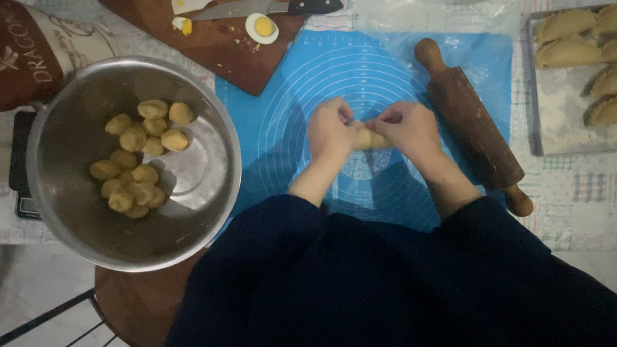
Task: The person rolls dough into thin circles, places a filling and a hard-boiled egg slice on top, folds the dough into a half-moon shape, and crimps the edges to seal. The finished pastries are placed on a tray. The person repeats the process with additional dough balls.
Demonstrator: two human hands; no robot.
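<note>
The mixing bowl (66,209) is brushed, dully gleaming metal. The rolling pin (472,126) and cutting board (226,43) are dark matt wood. The blue baking mat (282,124) looks smooth, the dough piece (369,140) soft and matt.

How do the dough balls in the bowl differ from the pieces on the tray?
The dough balls are small, round and heaped in the metal bowl; the pastries are larger, flattened half-moons laid in rows on the tray. Both are the same pale tan dough colour.
</note>
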